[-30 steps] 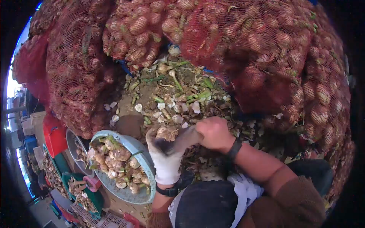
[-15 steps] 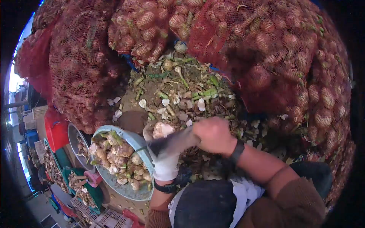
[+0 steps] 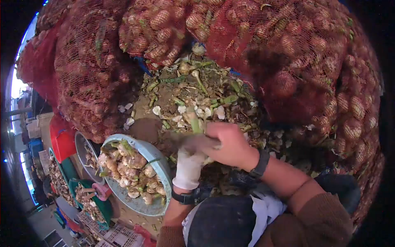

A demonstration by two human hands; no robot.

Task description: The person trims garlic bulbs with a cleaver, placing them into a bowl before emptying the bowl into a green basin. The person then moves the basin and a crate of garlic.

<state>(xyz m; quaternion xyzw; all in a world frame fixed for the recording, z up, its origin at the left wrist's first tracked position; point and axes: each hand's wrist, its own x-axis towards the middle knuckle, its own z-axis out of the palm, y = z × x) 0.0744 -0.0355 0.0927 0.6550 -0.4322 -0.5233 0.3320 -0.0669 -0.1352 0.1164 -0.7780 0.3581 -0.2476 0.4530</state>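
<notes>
My left hand (image 3: 188, 168), in a white glove with a dark band at the wrist, is closed around a garlic bulb that is mostly hidden now. A blurred green garlic stalk (image 3: 194, 123) points up just beyond the hands. My bare right hand (image 3: 232, 145), with a dark wristband, is wrapped round a knife. The knife's dark blade (image 3: 180, 140) is smeared by motion and lies across the left fingers. Left of my gloved hand, a tilted light-blue basin (image 3: 164, 164) holds several garlic bulbs (image 3: 127, 168) with short stems.
Red mesh sacks (image 3: 296, 61) full of bulbs form a wall ahead and to the right; another sack (image 3: 86, 74) stands at the left. Peelings and cut stalks (image 3: 222, 101) litter the ground. A grey basin (image 3: 79, 145), a green tub (image 3: 108, 210) and crates (image 3: 117, 234) stand further left.
The whitish garlic bulb seen above my left hand is hidden now, and a green stalk shows there. My left hand has moved right and up, closer to the right hand. The knife blade has shifted up.
</notes>
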